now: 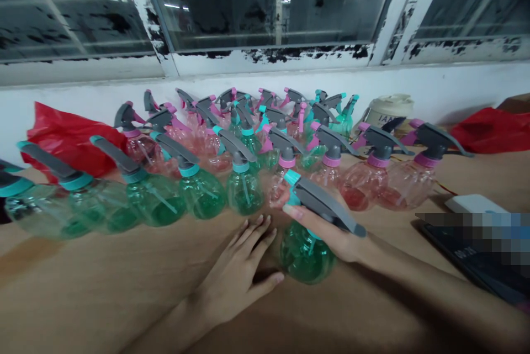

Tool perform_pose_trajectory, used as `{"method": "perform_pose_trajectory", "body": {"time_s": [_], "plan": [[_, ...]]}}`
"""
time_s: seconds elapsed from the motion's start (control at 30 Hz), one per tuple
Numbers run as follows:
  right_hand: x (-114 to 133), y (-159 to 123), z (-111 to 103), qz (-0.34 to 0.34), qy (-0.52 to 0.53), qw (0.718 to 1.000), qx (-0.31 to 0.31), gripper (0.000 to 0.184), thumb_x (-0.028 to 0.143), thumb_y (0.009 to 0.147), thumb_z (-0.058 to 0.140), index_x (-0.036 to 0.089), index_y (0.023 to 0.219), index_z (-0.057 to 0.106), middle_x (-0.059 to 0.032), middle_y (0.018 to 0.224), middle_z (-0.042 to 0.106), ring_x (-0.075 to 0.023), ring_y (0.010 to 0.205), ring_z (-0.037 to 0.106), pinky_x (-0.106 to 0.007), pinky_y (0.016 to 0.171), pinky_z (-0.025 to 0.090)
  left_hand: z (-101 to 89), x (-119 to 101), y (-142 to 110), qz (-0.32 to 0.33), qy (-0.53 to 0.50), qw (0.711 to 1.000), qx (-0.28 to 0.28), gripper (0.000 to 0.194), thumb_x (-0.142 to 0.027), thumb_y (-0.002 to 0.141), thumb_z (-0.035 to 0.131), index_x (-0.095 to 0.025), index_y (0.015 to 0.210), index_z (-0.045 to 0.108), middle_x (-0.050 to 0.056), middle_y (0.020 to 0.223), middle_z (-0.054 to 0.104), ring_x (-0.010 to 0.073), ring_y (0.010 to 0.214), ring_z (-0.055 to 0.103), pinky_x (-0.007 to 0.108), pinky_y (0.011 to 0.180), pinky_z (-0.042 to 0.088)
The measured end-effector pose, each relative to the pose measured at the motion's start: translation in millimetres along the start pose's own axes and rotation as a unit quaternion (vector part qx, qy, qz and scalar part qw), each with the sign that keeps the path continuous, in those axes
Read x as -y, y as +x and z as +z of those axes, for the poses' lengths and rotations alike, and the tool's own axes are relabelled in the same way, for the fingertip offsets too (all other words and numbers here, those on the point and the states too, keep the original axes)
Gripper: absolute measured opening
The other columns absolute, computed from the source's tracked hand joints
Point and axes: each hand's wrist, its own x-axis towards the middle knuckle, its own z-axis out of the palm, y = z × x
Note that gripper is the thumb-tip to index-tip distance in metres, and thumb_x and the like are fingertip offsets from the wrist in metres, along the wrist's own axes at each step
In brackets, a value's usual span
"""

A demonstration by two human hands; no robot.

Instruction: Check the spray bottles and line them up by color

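Note:
A green spray bottle [308,257] with a grey and turquoise trigger head is in my right hand [342,235], whose fingers wrap round its neck and trigger. Just left of that bottle, my left hand [236,276] lies on the wooden table with its fingers stretched out, holding nothing. Beyond my fingertips stands another green spray bottle [244,194]. The front row goes on leftward with several more green bottles, such as this green spray bottle [202,194]. To the right, a pink spray bottle [364,183] stands among others with pink collars.
More pink and green bottles crowd toward the wall. Red plastic bags lie at the left [78,138] and right [492,130]. A pale tub [389,108] stands at the back right. A white box [476,204] and a dark phone-like device [459,254] lie on the table's right side.

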Motion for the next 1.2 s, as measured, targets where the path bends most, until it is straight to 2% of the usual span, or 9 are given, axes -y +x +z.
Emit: {"method": "perform_pose_trajectory", "body": {"time_s": [0.1, 0.27, 0.47, 0.8, 1.0, 1.2], "plan": [[-1.3, 1.6, -0.4, 0.009, 0.019, 1.000, 0.006, 0.027, 0.039, 0.085, 0.058, 0.024, 0.107, 0.064, 0.0011, 0.082, 0.068, -0.0129, 0.062, 0.059, -0.028, 0.060, 0.048, 0.7, 0.1, -0.4, 0.004, 0.005, 1.000, -0.003, 0.069, -0.059, 0.091, 0.044, -0.017, 0.144, 0.033, 0.012, 0.150, 0.031, 0.0283, 0.137, 0.027, 0.049, 0.110, 0.027], [-1.6, 1.5, 0.7, -0.005, 0.028, 1.000, -0.005, 0.031, 0.035, 0.084, 0.060, 0.025, 0.114, 0.063, -0.0019, 0.099, 0.070, -0.0175, 0.083, 0.064, -0.033, 0.077, 0.050, 2.2, 0.3, -1.4, 0.006, 0.021, 1.000, -0.011, 0.067, -0.058, 0.092, 0.044, -0.016, 0.143, 0.034, 0.012, 0.149, 0.032, 0.0275, 0.137, 0.028, 0.046, 0.110, 0.026], [-8.0, -0.1, 1.3, -0.007, 0.017, 1.000, 0.001, 0.039, 0.039, 0.083, 0.061, 0.026, 0.120, 0.060, -0.0012, 0.087, 0.068, -0.0184, 0.078, 0.063, -0.035, 0.076, 0.050, 1.5, 0.7, -2.3, 0.019, 0.046, 0.999, -0.018, 0.064, -0.057, 0.094, 0.041, -0.014, 0.141, 0.036, 0.010, 0.148, 0.034, 0.0255, 0.137, 0.028, 0.043, 0.112, 0.024], [-7.7, -1.0, 1.6, -0.007, 0.044, 0.999, -0.004, 0.032, 0.036, 0.084, 0.062, 0.024, 0.113, 0.063, -0.0011, 0.083, 0.065, -0.0169, 0.073, 0.059, -0.033, 0.069, 0.049, 4.0, 3.1, -1.5, 0.021, 0.049, 0.998, -0.024, 0.063, -0.056, 0.093, 0.043, -0.015, 0.141, 0.036, 0.011, 0.149, 0.034, 0.0252, 0.136, 0.031, 0.044, 0.110, 0.027], [-5.9, 0.1, 1.5, -0.001, 0.074, 0.997, 0.012, 0.032, 0.034, 0.084, 0.061, 0.023, 0.115, 0.061, -0.0030, 0.102, 0.067, -0.0171, 0.086, 0.063, -0.032, 0.075, 0.049, 3.7, 3.1, -1.9, 0.022, 0.050, 0.998, -0.030, 0.064, -0.056, 0.093, 0.044, -0.015, 0.141, 0.037, 0.011, 0.147, 0.037, 0.0256, 0.135, 0.032, 0.044, 0.110, 0.028], [-2.9, 1.1, 0.5, -0.015, 0.070, 0.997, 0.031, 0.015, 0.033, 0.087, 0.057, 0.022, 0.095, 0.062, 0.0008, 0.081, 0.064, -0.0123, 0.067, 0.058, -0.028, 0.062, 0.046, 3.6, 3.6, -1.4, 0.023, 0.059, 0.998, -0.028, 0.063, -0.055, 0.093, 0.044, -0.015, 0.140, 0.038, 0.012, 0.148, 0.036, 0.0266, 0.136, 0.032, 0.046, 0.109, 0.030]]}}
